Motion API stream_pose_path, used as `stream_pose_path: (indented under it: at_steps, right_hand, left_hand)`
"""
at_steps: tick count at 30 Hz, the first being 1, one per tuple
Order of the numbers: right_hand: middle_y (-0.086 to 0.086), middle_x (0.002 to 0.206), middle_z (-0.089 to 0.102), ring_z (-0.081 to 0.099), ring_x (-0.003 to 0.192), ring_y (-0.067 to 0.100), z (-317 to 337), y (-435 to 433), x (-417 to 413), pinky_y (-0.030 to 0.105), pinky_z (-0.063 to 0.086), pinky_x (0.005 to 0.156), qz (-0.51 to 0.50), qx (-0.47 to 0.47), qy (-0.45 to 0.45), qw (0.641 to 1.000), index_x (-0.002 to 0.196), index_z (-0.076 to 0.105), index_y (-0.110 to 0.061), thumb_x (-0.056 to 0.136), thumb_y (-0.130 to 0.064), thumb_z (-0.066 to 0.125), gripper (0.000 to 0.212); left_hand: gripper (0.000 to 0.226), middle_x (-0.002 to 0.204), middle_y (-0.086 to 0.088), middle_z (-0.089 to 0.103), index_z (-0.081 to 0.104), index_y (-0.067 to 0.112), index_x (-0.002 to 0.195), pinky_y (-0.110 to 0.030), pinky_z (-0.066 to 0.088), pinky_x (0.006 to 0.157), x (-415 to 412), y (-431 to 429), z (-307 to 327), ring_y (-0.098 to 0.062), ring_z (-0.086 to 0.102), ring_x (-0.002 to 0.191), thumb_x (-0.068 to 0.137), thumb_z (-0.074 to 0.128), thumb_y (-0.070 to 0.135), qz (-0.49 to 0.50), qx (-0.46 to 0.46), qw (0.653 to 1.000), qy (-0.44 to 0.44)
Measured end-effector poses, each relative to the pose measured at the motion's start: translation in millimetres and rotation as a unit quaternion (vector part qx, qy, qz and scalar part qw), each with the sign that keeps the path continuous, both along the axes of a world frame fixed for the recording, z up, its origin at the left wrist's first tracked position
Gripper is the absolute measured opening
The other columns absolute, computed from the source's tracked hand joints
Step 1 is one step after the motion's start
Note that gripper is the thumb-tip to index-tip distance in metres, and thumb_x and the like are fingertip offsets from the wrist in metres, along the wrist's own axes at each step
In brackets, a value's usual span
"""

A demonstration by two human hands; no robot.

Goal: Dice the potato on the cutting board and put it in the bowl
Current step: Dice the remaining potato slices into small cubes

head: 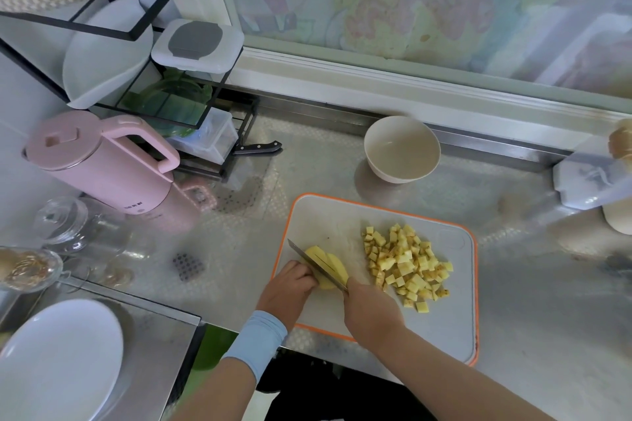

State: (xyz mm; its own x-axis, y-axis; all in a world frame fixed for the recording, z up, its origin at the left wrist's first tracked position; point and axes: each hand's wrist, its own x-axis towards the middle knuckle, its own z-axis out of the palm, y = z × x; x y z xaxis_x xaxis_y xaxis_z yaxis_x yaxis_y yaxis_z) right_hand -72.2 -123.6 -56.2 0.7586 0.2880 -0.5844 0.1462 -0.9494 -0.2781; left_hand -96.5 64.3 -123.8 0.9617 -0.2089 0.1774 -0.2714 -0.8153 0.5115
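A grey cutting board (pixel 444 325) with an orange rim lies on the steel counter. At its left end sits a yellow potato piece (pixel 328 265), sliced into slabs. My left hand (pixel 290 287) presses on its near left side. My right hand (pixel 371 313) grips a knife (pixel 309 261) whose blade runs through the potato toward the far left. A heap of several potato dice (pixel 407 263) lies on the board's right half. Beyond the board stands the empty white bowl (pixel 402 149).
A pink kettle (pixel 99 164) and a black wire rack (pixel 136 55) with containers stand at the left. A second knife (pixel 260 148) lies by the rack. Glass jars (pixel 61 222) and a white plate (pixel 58 362) sit near left. A white container (pixel 588 181) is at right.
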Motion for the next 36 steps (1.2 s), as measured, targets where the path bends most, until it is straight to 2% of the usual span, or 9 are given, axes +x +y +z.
stream_pose_path:
  at_steps: [6, 10, 12, 16, 22, 24, 26, 29, 36]
  right_hand:
    - [0.005, 0.097, 0.066, 0.065, 0.086, 0.027, 10.4, 1.0, 7.3, 0.031, 0.038, 0.062, 0.035, -0.002, -0.024, 0.999, 0.106, 0.052, -0.017, 0.100, -0.020, 0.039, 0.014]
    - [0.001, 0.080, 0.058, 0.056, 0.069, 0.025, 20.9, -1.8, 2.6, 0.031, 0.037, 0.053, 0.037, 0.012, -0.059, 0.998, 0.102, 0.050, -0.018, 0.100, -0.022, 0.039, 0.012]
    - [0.000, 0.080, 0.057, 0.050, 0.066, 0.024, 25.3, -2.2, -2.4, 0.030, 0.031, 0.047, 0.045, 0.009, -0.060, 0.997, 0.104, 0.049, -0.018, 0.099, -0.022, 0.039, 0.011]
    - [0.003, 0.093, 0.064, 0.063, 0.080, 0.026, 31.1, -1.5, -7.4, 0.030, 0.039, 0.057, 0.048, -0.003, -0.043, 0.998, 0.107, 0.050, -0.017, 0.096, -0.016, 0.042, 0.014]
    - [0.004, 0.100, 0.065, 0.065, 0.089, 0.025, 29.3, 0.0, -8.4, 0.030, 0.042, 0.063, 0.047, -0.013, -0.031, 0.998, 0.112, 0.050, -0.017, 0.095, -0.014, 0.044, 0.018]
    - [0.004, 0.101, 0.064, 0.065, 0.089, 0.024, 26.2, 0.7, -8.3, 0.029, 0.043, 0.063, 0.043, -0.011, -0.019, 0.999, 0.114, 0.049, -0.017, 0.095, -0.014, 0.044, 0.020]
    - [0.004, 0.101, 0.063, 0.065, 0.089, 0.024, 23.5, 1.7, -6.5, 0.029, 0.044, 0.064, 0.041, -0.013, -0.011, 0.999, 0.115, 0.049, -0.018, 0.096, -0.014, 0.045, 0.020]
    - [0.004, 0.102, 0.063, 0.065, 0.090, 0.024, 14.6, 5.3, -3.5, 0.030, 0.046, 0.066, 0.034, -0.011, -0.005, 0.999, 0.113, 0.050, -0.018, 0.096, -0.015, 0.045, 0.018]
    - [0.004, 0.095, 0.064, 0.064, 0.088, 0.026, -5.6, 6.6, -4.5, 0.037, 0.055, 0.072, -0.003, 0.020, 0.001, 1.000, 0.102, 0.049, -0.020, 0.097, -0.018, 0.042, 0.009]
  left_hand:
    - [0.010, 0.078, 0.002, 0.063, 0.072, 0.014, 0.070, -0.027, 0.051, 0.054, -1.1, -2.6, 0.9, -0.013, 0.049, 0.084, 0.075, 0.064, 0.011, 0.025, -0.002, 1.000, 0.009]
    - [0.020, 0.077, 0.005, 0.066, 0.073, 0.017, 0.069, -0.024, 0.050, 0.049, -1.4, -3.7, 6.6, -0.011, 0.048, 0.085, 0.077, 0.055, 0.020, 0.028, 0.020, 0.999, 0.001]
    - [0.006, 0.079, 0.004, 0.068, 0.074, 0.017, 0.070, -0.024, 0.050, 0.047, -1.4, -3.9, 8.8, -0.012, 0.049, 0.086, 0.072, 0.070, 0.012, 0.027, 0.040, 0.999, 0.000]
    - [0.029, 0.087, 0.000, 0.068, 0.074, 0.014, 0.078, -0.029, 0.054, 0.052, -3.2, -2.8, -0.3, -0.017, 0.052, 0.087, 0.056, 0.086, -0.002, 0.014, 0.047, 0.999, 0.011]
    - [0.023, 0.088, 0.001, 0.069, 0.075, 0.016, 0.081, -0.027, 0.055, 0.056, -1.4, -2.1, -1.3, -0.015, 0.053, 0.089, 0.064, 0.081, 0.003, 0.011, 0.029, 0.999, 0.018]
    - [0.013, 0.085, 0.004, 0.070, 0.076, 0.018, 0.079, -0.022, 0.053, 0.060, -0.3, -3.6, 4.0, -0.011, 0.051, 0.088, 0.076, 0.064, 0.015, 0.009, 0.018, 1.000, 0.002]
    - [0.027, 0.084, 0.005, 0.071, 0.077, 0.019, 0.079, -0.018, 0.049, 0.063, 0.8, -5.4, 7.6, -0.009, 0.050, 0.087, 0.080, 0.050, 0.023, 0.014, 0.010, 1.000, -0.015]
    - [0.028, 0.086, 0.005, 0.071, 0.077, 0.018, 0.081, -0.014, 0.042, 0.069, 0.2, -6.0, 8.3, -0.009, 0.050, 0.088, 0.081, 0.049, 0.023, 0.019, -0.003, 1.000, -0.020]
    - [0.024, 0.087, 0.006, 0.070, 0.077, 0.017, 0.079, -0.018, 0.046, 0.067, 0.1, -4.1, 2.2, -0.011, 0.052, 0.087, 0.083, 0.054, 0.024, 0.027, -0.034, 0.999, -0.016]
